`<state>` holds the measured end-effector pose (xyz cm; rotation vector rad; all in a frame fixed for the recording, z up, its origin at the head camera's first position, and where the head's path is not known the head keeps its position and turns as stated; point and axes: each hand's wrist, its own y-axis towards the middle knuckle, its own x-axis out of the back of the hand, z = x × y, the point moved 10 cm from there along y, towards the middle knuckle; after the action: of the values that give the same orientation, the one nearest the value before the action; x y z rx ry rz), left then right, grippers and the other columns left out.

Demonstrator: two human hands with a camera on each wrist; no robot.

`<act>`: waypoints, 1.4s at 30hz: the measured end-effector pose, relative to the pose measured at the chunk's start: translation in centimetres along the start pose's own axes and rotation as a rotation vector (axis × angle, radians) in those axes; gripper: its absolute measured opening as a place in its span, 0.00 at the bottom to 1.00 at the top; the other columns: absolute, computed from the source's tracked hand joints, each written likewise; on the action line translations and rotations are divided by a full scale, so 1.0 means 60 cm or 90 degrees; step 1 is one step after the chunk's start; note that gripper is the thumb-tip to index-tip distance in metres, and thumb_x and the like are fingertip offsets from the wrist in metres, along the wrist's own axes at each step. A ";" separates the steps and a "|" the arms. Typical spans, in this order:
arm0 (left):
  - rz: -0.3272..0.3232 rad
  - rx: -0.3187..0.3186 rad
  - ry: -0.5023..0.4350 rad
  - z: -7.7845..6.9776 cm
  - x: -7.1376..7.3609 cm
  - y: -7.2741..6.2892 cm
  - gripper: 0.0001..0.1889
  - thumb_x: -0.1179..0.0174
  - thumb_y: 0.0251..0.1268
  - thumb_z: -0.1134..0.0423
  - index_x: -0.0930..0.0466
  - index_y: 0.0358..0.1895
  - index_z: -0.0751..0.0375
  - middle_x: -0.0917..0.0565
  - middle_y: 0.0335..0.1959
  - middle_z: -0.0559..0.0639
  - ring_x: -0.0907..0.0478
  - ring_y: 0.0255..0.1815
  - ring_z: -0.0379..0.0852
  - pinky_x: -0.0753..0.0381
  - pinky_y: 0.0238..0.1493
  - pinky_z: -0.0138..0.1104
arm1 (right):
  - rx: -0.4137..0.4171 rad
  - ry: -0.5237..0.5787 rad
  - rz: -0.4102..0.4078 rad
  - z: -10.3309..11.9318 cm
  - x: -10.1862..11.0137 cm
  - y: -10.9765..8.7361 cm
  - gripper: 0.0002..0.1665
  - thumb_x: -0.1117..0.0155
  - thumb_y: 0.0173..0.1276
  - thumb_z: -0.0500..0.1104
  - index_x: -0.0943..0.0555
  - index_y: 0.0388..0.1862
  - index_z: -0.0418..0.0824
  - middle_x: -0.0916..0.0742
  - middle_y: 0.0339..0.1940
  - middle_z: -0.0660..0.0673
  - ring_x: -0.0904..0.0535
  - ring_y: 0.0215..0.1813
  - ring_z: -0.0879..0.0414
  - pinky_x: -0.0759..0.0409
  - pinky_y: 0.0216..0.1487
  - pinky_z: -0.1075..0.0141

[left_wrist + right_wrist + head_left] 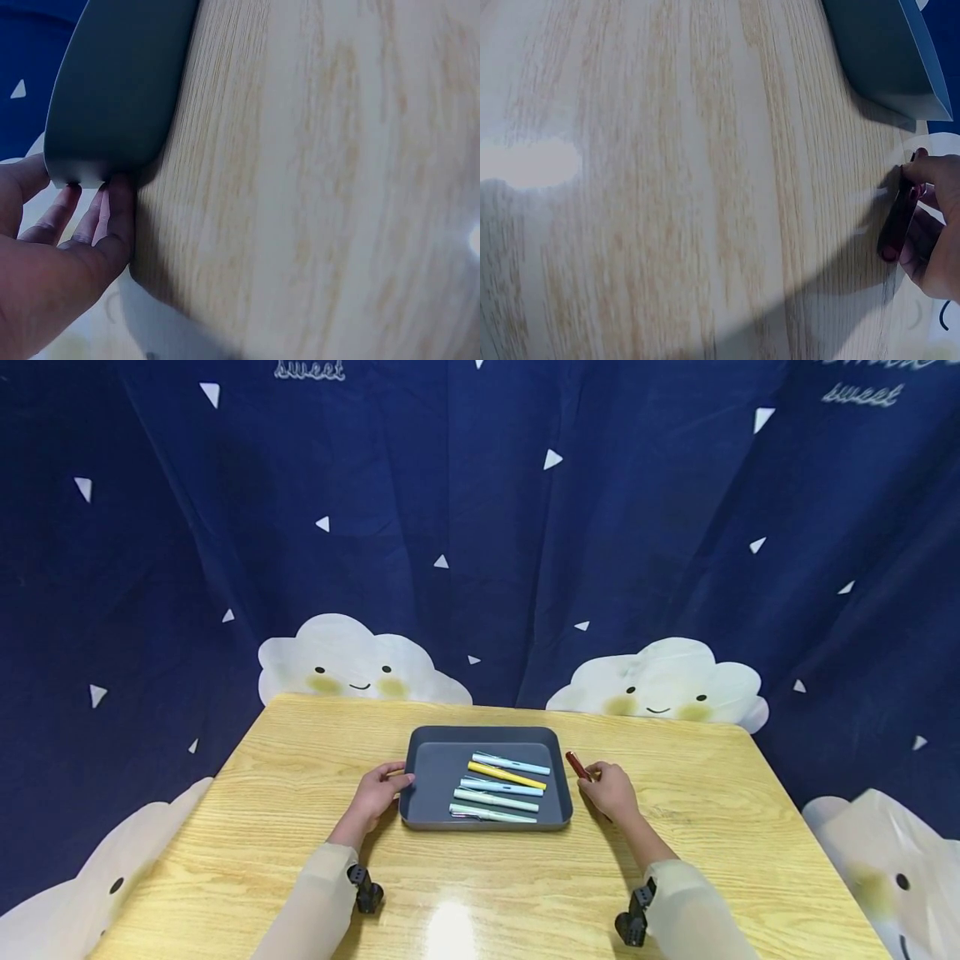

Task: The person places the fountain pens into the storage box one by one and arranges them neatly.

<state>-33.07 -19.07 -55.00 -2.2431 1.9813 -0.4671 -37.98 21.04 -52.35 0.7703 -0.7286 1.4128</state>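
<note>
A dark grey tray (431, 789) sits on the table with several pens lying side by side in it. Among them are a yellow pen (507, 775), light blue pens (501, 787) and pale green pens (495, 800). My left hand (377, 793) grips the tray's left wall, thumb at the rim and fingers against the outside, as the left wrist view also shows. Just right of the tray, my right hand (611, 792) pinches a dark red pen (576, 765) between thumb and fingers. In the right wrist view this pen (898, 225) is close to the tabletop; contact with it cannot be told.
The wooden table (525, 893) extends around the tray on all sides. Behind it hangs a dark blue curtain (495, 527) with white triangles and cloud faces. A bright light reflection lies on the table's near part.
</note>
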 end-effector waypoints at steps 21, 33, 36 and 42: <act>0.000 -0.003 0.010 -0.001 0.001 -0.001 0.22 0.43 0.65 0.63 0.29 0.61 0.68 0.25 0.52 0.65 0.25 0.54 0.56 0.26 0.57 0.45 | -0.010 -0.001 0.045 0.001 0.019 0.000 0.20 0.41 0.61 0.41 0.22 0.50 0.30 0.19 0.22 0.43 0.30 0.19 0.58 0.35 0.19 0.67; -0.002 -0.006 0.003 0.001 0.001 0.003 0.23 0.44 0.65 0.64 0.30 0.61 0.68 0.26 0.54 0.66 0.25 0.54 0.56 0.26 0.58 0.46 | 0.028 -0.013 0.052 0.016 0.037 0.004 0.20 0.40 0.61 0.41 0.21 0.48 0.30 0.22 0.23 0.43 0.31 0.23 0.55 0.36 0.23 0.66; -0.002 -0.006 0.000 0.002 0.001 0.003 0.22 0.44 0.65 0.64 0.30 0.61 0.68 0.25 0.53 0.66 0.25 0.54 0.56 0.26 0.58 0.46 | 0.033 -0.015 0.054 0.015 0.037 0.004 0.19 0.39 0.61 0.41 0.21 0.48 0.31 0.21 0.25 0.43 0.31 0.23 0.55 0.35 0.23 0.67; -0.002 -0.005 0.006 0.002 0.001 0.002 0.22 0.43 0.65 0.64 0.30 0.61 0.68 0.25 0.54 0.66 0.25 0.54 0.56 0.26 0.58 0.46 | 0.052 -0.011 0.054 0.019 0.039 0.005 0.19 0.39 0.61 0.40 0.21 0.48 0.30 0.21 0.24 0.43 0.31 0.22 0.56 0.34 0.22 0.67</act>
<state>-33.15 -19.18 -55.14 -2.2527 1.9877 -0.4716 -38.16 21.43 -49.76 0.8234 -0.7273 1.5221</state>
